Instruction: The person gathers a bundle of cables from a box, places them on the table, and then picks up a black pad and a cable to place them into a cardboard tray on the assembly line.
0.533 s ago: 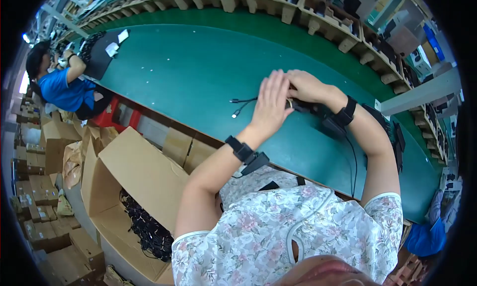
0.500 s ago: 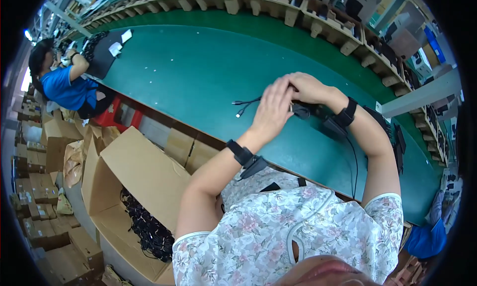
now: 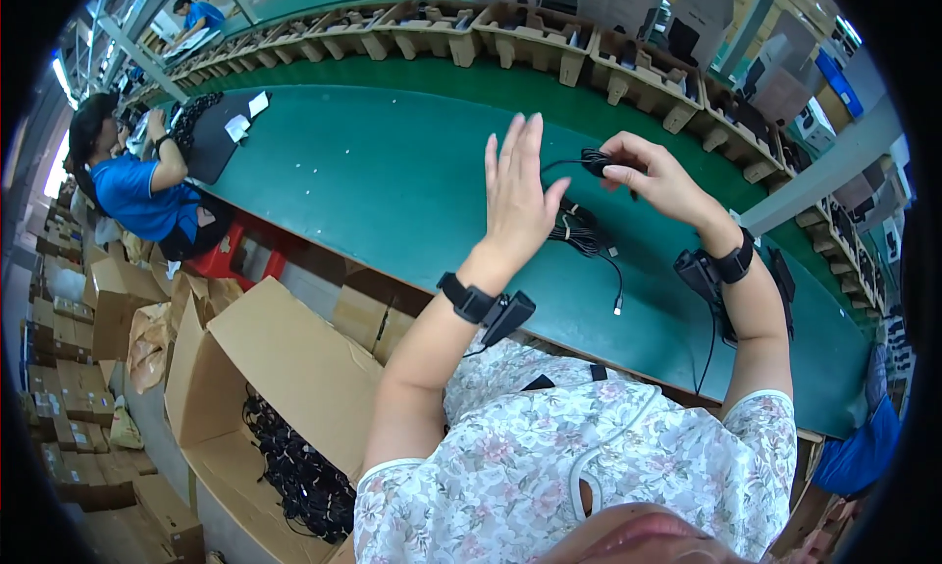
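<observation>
My right hand (image 3: 653,177) pinches a coiled black cable (image 3: 595,162) between thumb and fingers above the green table (image 3: 392,172). One strand of that cable runs left toward my left hand (image 3: 520,196), and its end is hidden behind it. The left hand is raised and open, its fingers stretched upward and its palm turned toward the right. On the tabletop between my hands rests another bundle of black cable (image 3: 579,235), partly covered by the left hand. From this bundle a pale-tipped plug (image 3: 617,307) sticks out toward me.
An open cardboard box (image 3: 294,329) holding many black cables (image 3: 294,466) stands at my lower left. Cardboard trays (image 3: 540,46) line the table's far side. A post (image 3: 834,177) rises at the right. A co-worker in blue (image 3: 147,186) sits at the far left beside a dark mat (image 3: 221,137).
My hands were close together over the cables; now they are apart. The left has opened and lifted, the right has drawn away with a coiled cable, and a bundle on the table shows.
</observation>
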Demonstrator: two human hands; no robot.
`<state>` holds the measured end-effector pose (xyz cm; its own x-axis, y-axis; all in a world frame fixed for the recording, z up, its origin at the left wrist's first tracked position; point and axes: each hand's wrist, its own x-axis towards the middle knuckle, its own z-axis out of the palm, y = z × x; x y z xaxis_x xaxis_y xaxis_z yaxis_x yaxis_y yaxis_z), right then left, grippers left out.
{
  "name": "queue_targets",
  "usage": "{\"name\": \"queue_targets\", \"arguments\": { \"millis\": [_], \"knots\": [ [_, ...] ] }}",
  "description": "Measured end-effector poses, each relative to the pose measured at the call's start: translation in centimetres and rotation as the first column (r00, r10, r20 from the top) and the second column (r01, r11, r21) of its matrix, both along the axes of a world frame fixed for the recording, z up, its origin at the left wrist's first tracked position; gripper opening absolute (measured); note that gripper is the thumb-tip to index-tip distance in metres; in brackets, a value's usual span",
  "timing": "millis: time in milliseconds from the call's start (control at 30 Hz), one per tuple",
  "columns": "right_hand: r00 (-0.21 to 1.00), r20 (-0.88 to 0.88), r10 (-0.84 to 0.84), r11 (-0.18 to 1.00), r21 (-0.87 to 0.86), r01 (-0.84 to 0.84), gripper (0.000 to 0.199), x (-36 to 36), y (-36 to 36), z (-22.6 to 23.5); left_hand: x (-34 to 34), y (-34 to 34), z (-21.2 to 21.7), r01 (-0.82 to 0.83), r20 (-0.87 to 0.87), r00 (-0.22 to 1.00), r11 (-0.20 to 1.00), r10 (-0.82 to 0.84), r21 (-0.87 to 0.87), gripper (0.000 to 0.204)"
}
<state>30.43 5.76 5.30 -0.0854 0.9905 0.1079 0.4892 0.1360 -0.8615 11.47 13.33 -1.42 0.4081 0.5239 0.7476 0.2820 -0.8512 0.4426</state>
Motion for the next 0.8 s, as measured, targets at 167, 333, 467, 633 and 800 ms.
{"name": "queue_targets", "arguments": {
  "millis": [167,333,467,633,800],
  "knots": [
    [0.967,-0.199,-0.160,0.987,-0.012,0.161,0.019,-0.2,-0.9,0.1,3.2,-1.6,-0.3,0.774,0.762,0.622,-0.006,-0.179,-0.633,0.034],
    [0.950,0.128,-0.284,0.938,0.242,0.248,0.028,-0.8,-0.2,-3.0,4.6,-3.2,-1.8,0.807,0.830,0.502,-0.212,-0.244,-0.551,0.031],
    [0.806,0.518,-0.285,0.797,0.596,-0.101,0.041,-1.6,-1.1,-1.6,2.9,-2.3,-1.2,0.623,0.662,0.640,-0.239,-0.391,-0.744,0.026],
    [0.639,0.768,0.040,0.831,0.330,-0.449,0.043,-1.9,-3.6,-1.3,1.3,-1.6,-1.4,0.456,0.594,0.590,-0.381,-0.546,-0.804,0.021],
    [0.740,0.655,0.154,0.926,0.165,-0.339,0.042,-0.6,-4.6,-1.4,1.7,-2.0,0.4,0.515,0.668,0.584,-0.424,-0.462,-0.745,0.024]
  ]
}}
